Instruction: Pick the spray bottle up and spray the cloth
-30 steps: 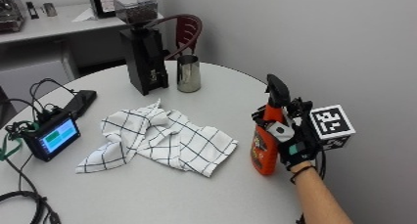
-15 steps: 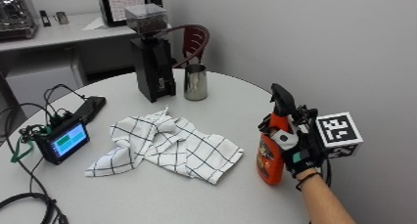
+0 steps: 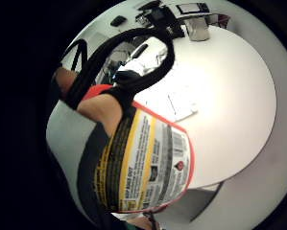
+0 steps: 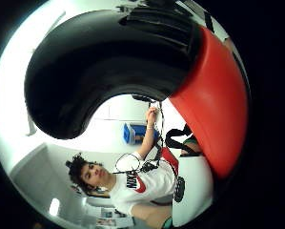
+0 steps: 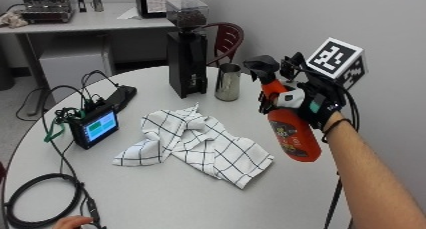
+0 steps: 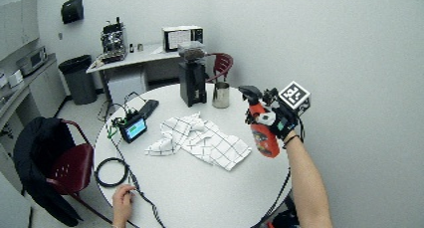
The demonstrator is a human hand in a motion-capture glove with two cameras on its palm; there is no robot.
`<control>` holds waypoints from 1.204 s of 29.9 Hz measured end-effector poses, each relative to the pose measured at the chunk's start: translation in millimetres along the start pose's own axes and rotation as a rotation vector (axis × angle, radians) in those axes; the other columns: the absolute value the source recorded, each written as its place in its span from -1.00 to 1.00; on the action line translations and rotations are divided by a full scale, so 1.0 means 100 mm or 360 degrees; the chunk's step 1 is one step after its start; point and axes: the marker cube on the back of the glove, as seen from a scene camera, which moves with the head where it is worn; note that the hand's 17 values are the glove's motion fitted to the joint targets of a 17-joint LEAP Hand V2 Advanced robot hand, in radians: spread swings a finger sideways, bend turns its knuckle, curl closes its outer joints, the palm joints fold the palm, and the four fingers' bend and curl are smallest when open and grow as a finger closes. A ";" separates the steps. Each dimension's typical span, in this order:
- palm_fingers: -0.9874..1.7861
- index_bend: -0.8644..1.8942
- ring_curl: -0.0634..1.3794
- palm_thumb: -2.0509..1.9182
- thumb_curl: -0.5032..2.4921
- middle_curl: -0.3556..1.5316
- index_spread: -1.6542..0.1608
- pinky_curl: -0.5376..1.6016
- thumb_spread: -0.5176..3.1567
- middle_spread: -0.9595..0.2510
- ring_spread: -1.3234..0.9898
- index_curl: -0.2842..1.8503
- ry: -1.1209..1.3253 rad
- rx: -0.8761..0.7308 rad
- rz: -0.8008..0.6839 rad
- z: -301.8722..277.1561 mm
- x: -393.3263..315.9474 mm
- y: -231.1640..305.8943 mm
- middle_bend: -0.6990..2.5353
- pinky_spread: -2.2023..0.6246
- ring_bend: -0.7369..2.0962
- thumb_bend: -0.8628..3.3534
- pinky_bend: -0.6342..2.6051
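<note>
A black coffee grinder [image 5: 186, 54] stands upright at the far side of the round white table [image 5: 166, 199]. Just beside it sits a steel cup [image 5: 228, 82]. Well apart from the grinder, toward the table's edge, a small screen device [image 5: 94, 127] glows green and blue — trailing cables, perhaps a monitor.
</note>
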 end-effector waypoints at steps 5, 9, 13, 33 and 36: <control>0.51 -0.26 -0.36 0.55 -0.19 -0.12 0.54 -0.29 -0.44 0.38 0.05 -0.30 0.0186 -0.0124 0.0150 0.12 0.04 -0.05 -0.30 0.77 -0.21 -0.60 -0.50; 0.51 -0.26 -0.35 0.54 -0.18 -0.12 0.55 -0.28 -0.45 0.38 0.05 -0.30 0.0213 -0.0174 0.0288 0.39 0.42 0.01 -0.30 0.76 -0.20 -0.60 -0.50; 0.52 -0.26 -0.35 0.54 -0.18 -0.12 0.55 -0.27 -0.45 0.38 0.05 -0.30 0.0132 -0.0236 0.0377 0.56 0.73 0.12 -0.30 0.76 -0.20 -0.60 -0.50; 0.54 -0.25 -0.33 0.53 -0.15 -0.11 0.57 -0.24 -0.46 0.38 0.04 -0.30 0.0284 -0.0154 0.0394 0.28 0.38 0.09 -0.31 0.75 -0.18 -0.60 -0.50; 0.55 -0.25 -0.33 0.52 -0.15 -0.11 0.57 -0.23 -0.46 0.38 0.04 -0.30 0.0304 -0.0094 0.0323 0.03 0.05 0.09 -0.31 0.75 -0.18 -0.60 -0.49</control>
